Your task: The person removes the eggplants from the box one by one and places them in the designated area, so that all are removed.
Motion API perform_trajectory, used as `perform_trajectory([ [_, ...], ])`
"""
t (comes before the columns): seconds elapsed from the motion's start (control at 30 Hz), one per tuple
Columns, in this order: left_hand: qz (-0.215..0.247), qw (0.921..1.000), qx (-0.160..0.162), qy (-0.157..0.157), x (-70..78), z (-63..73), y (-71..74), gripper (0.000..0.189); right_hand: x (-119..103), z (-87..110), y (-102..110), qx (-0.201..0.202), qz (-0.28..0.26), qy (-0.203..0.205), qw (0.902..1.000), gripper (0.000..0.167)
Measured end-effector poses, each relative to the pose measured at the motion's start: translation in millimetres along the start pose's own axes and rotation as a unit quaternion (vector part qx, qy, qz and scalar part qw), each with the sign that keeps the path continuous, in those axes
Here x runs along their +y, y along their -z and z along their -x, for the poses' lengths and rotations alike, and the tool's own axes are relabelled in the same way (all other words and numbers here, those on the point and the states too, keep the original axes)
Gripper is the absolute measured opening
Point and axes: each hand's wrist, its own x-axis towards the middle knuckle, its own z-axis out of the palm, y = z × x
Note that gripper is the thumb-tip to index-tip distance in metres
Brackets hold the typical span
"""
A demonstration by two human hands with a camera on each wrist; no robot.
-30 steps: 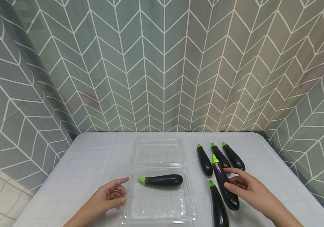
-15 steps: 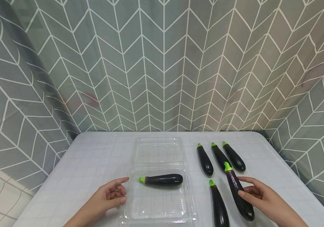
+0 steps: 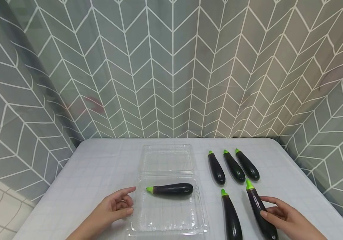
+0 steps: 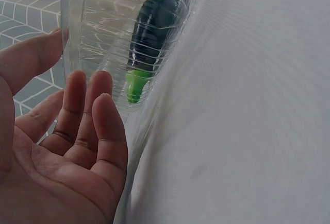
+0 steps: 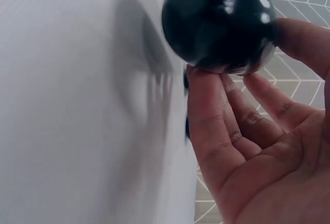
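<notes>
Between the thumb and fingers of my right hand (image 3: 286, 215) is a dark eggplant (image 3: 258, 208) with a bright green cap. In the right wrist view, the rounded end of this eggplant (image 5: 221, 23) hangs above the cloth, apart from its shadow. My left hand (image 3: 111, 206) stays at the left edge of a clear plastic clamshell box (image 3: 166, 230), fingers loosely bent and holding nothing. A fingertip seems to touch the box rim (image 4: 66, 44) in the left wrist view. Inside the opened box, one eggplant (image 3: 174, 189) lies crosswise, cap to the left.
Three eggplants lie at the back right: a left one (image 3: 217, 168), a middle one (image 3: 234, 166) and a right one (image 3: 247, 165). Another eggplant (image 3: 231, 215) lies between the box and my right hand. The lid (image 3: 167, 160) lies folded back. Patterned curtains (image 3: 171, 66) surround the white-covered table (image 3: 105, 160).
My right hand has moved right and toward the front edge with the eggplant, away from the others. My left hand and the box have stayed put.
</notes>
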Motion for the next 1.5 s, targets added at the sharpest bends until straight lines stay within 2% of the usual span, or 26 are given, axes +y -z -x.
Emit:
perform_trajectory([
  [0.27, 0.001, 0.9998, -0.004, -0.019, -1.8, 0.8, 0.8, 0.063, 0.4, -7.4, -6.0, 0.019, 0.016, -0.028, 0.9993, 0.067],
  [0.67, 0.004, 0.9999, -0.003, -0.015, -1.4, 0.9, -0.1, 0.063, -5.2, -11.3, -7.6, 0.014, 0.03, -0.025, 0.9991, 0.062],
  [0.87, 0.004, 0.9998, -0.004, -0.02, -2.0, 1.2, 0.2, 0.063, -3.3, -14.6, -8.7, 0.015, 0.021, -0.039, 0.9989, 0.063],
  [1.17, 0.003, 0.9997, -0.004, -0.023, -3.1, 0.7, 0.0, 0.063, 2.7, -16.7, -8.9, 0.011, 0.032, -0.037, 0.9987, 0.061],
  [1.3, 0.001, 0.9998, -0.001, -0.019, -2.9, 0.2, -0.1, 0.064, 3.9, -16.4, -9.0, 0.013, 0.025, -0.037, 0.9989, 0.062],
  [1.5, 0.002, 1.0, 0.009, 0.003, -1.5, 0.0, -0.2, 0.065, 4.7, -17.5, -10.8, 0.019, 0.011, -0.045, 0.9988, 0.063],
])
